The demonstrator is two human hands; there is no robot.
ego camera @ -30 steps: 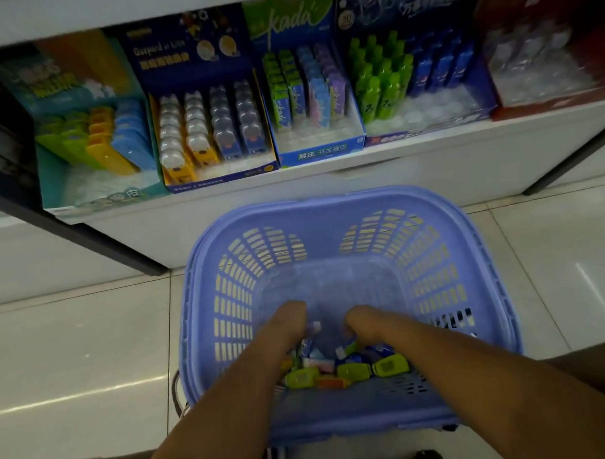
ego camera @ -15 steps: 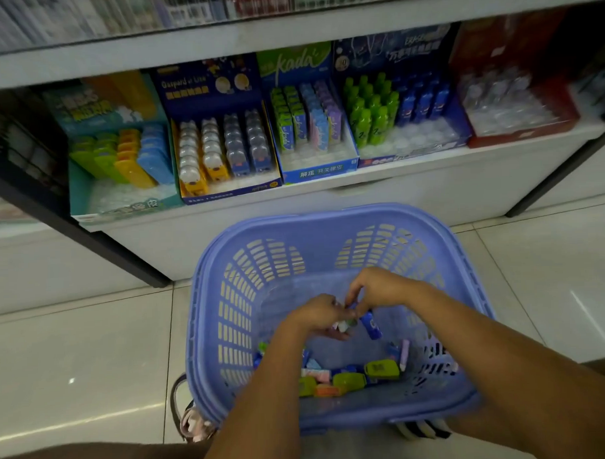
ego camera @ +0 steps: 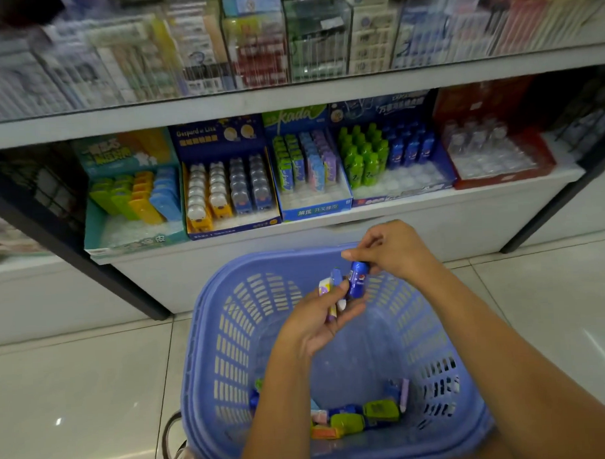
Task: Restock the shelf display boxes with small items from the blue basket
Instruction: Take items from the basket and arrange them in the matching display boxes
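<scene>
The blue basket (ego camera: 226, 338) stands on the floor below the shelf, with several small coloured items (ego camera: 355, 419) lying at its near end. Above the basket, my left hand (ego camera: 318, 318) holds a few small items, among them a white and purple one (ego camera: 325, 287). My right hand (ego camera: 394, 250) pinches a small blue bottle-shaped item (ego camera: 357, 279) right beside the left hand. On the shelf, the display box of green and blue bottles (ego camera: 388, 161) has bare slots at its front. The kada box (ego camera: 309, 174) next to it also shows bare front slots.
A teal box (ego camera: 132, 207) with yellow, green and blue items and a dark blue box (ego camera: 228, 194) of rounded items stand at the left of the shelf. A red box (ego camera: 497, 154) stands at the right. Dark shelf posts (ego camera: 100, 267) run down to the tiled floor.
Both hands have risen out of the basket bottom carrying items. The right hand now pinches the blue bottle-shaped item. The view has tilted up, showing the upper shelf.
</scene>
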